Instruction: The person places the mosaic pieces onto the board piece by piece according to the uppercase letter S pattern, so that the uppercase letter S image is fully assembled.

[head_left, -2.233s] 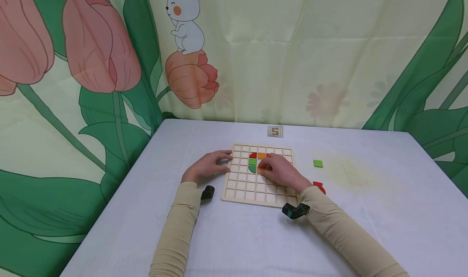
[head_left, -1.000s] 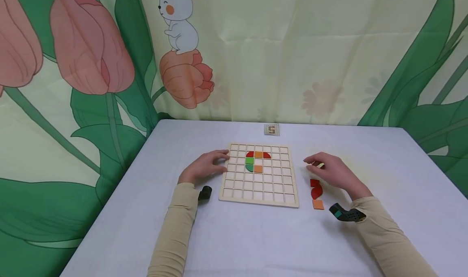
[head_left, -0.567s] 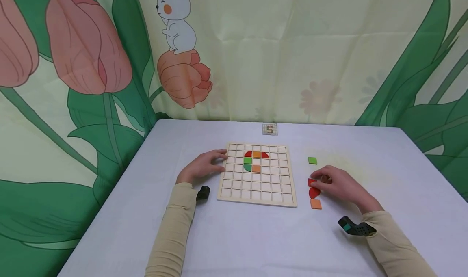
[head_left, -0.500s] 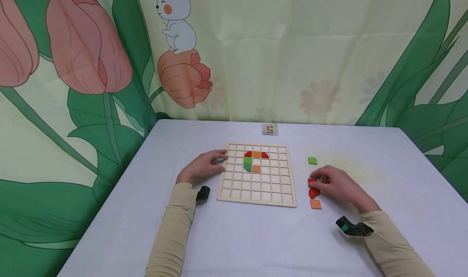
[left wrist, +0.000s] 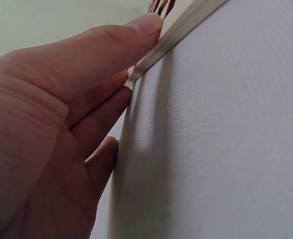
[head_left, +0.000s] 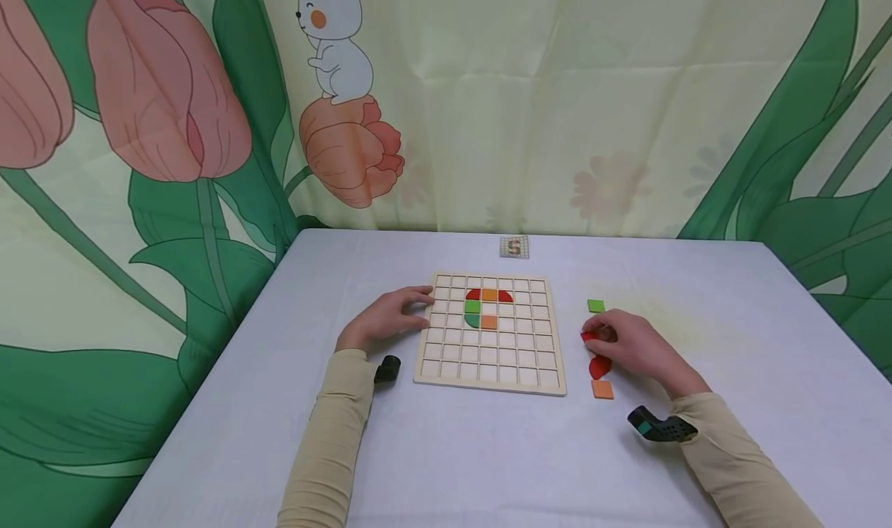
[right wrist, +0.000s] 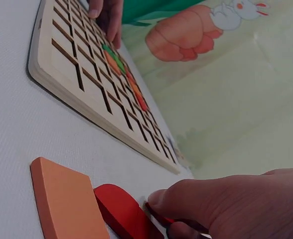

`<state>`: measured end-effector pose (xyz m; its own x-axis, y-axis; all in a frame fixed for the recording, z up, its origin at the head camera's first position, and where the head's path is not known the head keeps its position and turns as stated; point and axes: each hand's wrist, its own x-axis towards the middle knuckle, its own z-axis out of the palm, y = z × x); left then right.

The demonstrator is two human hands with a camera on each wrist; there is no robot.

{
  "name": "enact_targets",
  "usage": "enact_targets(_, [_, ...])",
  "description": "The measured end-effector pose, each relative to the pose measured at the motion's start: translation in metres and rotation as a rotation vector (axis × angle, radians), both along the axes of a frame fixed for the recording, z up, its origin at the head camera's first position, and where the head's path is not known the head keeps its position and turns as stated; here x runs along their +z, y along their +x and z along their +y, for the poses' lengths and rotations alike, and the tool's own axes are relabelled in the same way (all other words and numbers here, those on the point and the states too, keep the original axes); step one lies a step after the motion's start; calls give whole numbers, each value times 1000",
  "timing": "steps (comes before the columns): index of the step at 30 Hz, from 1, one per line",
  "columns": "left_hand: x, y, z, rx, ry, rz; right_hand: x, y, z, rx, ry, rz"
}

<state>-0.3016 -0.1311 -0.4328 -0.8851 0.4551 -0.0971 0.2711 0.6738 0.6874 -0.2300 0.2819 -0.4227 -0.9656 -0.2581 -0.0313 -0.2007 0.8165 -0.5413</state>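
Right of the grid board, the right hand pinches a red piece at its fingertips; the left hand rests flat on the board's left edge.

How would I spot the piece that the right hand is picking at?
Look right of the wooden grid board, where loose tiles lie in a column on the table. The right hand pinches a small red piece, below the green square and above a rounded red piece.
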Motion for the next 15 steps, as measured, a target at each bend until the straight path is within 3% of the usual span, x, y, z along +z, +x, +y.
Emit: enact_targets(15, [0, 1, 0, 7, 7, 1, -1, -8, -8, -12, -14, 14])
